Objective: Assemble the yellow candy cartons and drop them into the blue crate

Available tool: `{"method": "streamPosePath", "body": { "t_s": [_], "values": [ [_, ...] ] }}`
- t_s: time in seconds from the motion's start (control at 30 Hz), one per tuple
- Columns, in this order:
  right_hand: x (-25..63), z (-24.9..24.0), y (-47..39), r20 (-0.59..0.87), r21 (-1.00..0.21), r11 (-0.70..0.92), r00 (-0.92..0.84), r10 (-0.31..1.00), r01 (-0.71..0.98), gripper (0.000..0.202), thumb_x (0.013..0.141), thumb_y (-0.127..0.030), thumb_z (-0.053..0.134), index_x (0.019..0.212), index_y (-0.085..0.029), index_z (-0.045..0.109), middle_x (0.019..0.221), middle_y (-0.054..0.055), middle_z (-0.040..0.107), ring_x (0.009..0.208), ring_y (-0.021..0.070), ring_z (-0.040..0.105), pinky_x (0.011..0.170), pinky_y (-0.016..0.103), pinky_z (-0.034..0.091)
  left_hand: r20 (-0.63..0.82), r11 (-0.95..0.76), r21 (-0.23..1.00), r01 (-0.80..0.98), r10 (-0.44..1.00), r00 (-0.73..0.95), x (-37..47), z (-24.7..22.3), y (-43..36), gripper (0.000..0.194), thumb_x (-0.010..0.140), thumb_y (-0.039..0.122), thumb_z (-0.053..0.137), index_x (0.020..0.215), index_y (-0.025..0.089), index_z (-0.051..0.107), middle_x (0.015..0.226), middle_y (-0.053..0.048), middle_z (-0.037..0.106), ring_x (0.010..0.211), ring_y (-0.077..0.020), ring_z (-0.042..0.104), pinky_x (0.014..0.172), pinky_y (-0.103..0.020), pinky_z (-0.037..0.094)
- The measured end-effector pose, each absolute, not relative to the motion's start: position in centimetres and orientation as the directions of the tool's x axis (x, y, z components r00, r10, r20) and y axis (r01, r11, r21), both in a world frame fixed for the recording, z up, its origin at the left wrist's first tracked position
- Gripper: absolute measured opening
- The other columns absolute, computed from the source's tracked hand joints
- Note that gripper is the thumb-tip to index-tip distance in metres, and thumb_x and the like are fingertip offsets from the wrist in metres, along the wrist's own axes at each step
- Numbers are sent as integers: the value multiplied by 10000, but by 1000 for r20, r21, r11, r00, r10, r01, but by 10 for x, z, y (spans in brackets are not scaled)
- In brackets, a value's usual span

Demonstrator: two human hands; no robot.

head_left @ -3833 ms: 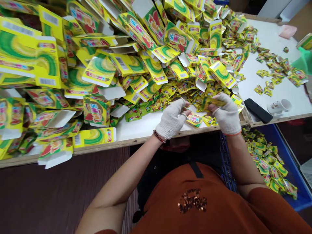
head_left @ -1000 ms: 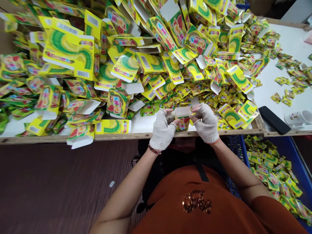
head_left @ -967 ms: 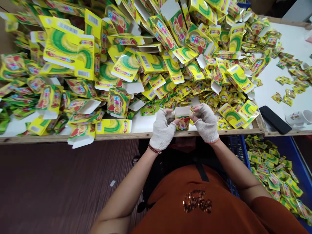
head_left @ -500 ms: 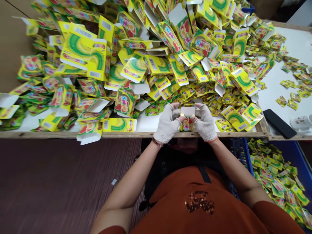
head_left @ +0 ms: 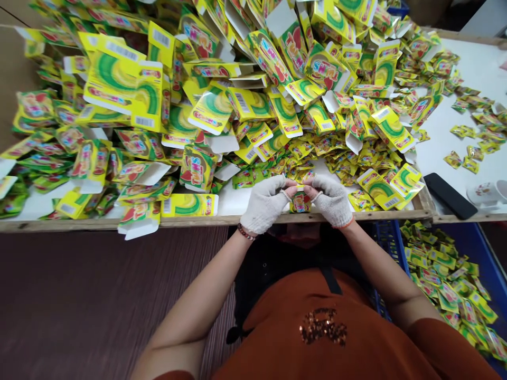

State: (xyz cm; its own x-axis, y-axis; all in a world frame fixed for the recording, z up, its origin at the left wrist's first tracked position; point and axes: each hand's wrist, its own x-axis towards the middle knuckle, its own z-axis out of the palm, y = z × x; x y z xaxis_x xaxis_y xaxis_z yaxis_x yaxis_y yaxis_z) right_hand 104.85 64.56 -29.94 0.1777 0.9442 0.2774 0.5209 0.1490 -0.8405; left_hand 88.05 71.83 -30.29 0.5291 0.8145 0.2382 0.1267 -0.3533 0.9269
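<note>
Between my two hands is a small printed carton (head_left: 301,201), held upright at the table's front edge. My left hand (head_left: 266,203), in a white fingerless knit glove, grips its left side with thumb and fingers closed. On the opposite side my right hand (head_left: 329,199), gloved the same way, pinches the carton near its top. The top flap looks folded down, with the thumbs at the upper edge. Just behind the hands lie many small yellow candy packets (head_left: 356,155). A green packet (head_left: 249,178) lies near my left fingers.
A heap of yellow-green cartons (head_left: 190,121) covers the white table (head_left: 439,124), which has a wooden edge (head_left: 198,222). To the right lie a black phone (head_left: 449,195) and a white cup (head_left: 488,193). Below, a blue crate (head_left: 481,253) holds many cartons.
The carton's white top flap, raised before, is now folded down out of sight. My fingers have drawn together over the top. The view has shifted slightly.
</note>
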Motion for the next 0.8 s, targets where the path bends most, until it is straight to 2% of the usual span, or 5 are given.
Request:
{"method": "streamPosePath", "body": {
  "t_s": [0.2, 0.4, 0.53, 0.67, 0.8],
  "values": [
    [1059, -306, 643, 377, -735, 266, 50, 925, 624, 233, 934, -365, 558, 864, -228, 734, 766, 23, 691, 756, 179, 648, 753, 316, 521, 370, -500, 857, 125, 767, 524, 874, -318, 718, 240, 905, 375, 607, 884, 184, 750, 863, -50, 754, 821, -186, 687, 788, -311, 542],
    [1072, -326, 633, 455, -612, 476, -211, 865, 632, 236, 880, -255, 610, 1077, -245, 740, 1019, 92, 717, 936, 212, 682, 809, 348, 549, 632, -794, 607, 29, 504, 589, 864, -340, 716, 197, 897, 254, 608, 1038, 219, 741, 1037, -94, 750, 944, -186, 702, 839, -320, 569],
    [1069, -327, 637, 456, -692, 377, -32, 890, 616, 214, 877, -244, 620, 1051, -227, 744, 894, 59, 715, 821, 191, 671, 754, 332, 554, 632, -832, 548, 90, 482, 607, 863, -335, 718, 283, 910, 279, 600, 1164, 202, 696, 1187, -125, 704, 1103, -222, 662, 963, -365, 539],
    [1090, -299, 627, 489, -871, 458, 229, 842, 175, 220, 957, -292, 536, 957, -178, 725, 779, 2, 713, 706, 116, 642, 618, 225, 544, 443, -694, 555, 459, 714, 543, 849, -329, 730, 420, 934, 337, 520, 1305, 153, 591, 1290, -142, 642, 1222, -260, 591, 1067, -409, 469],
    [1128, -266, 606, 510, -772, 558, 226, 830, -305, 445, 997, -479, 435, 741, -238, 707, 512, -29, 590, 481, 93, 562, 423, 200, 424, 159, -490, 285, 824, 871, 464, 837, -325, 739, 381, 923, 363, 489, 1203, 140, 619, 1229, -169, 632, 1173, -327, 580, 989, -439, 467]
  ]
}}
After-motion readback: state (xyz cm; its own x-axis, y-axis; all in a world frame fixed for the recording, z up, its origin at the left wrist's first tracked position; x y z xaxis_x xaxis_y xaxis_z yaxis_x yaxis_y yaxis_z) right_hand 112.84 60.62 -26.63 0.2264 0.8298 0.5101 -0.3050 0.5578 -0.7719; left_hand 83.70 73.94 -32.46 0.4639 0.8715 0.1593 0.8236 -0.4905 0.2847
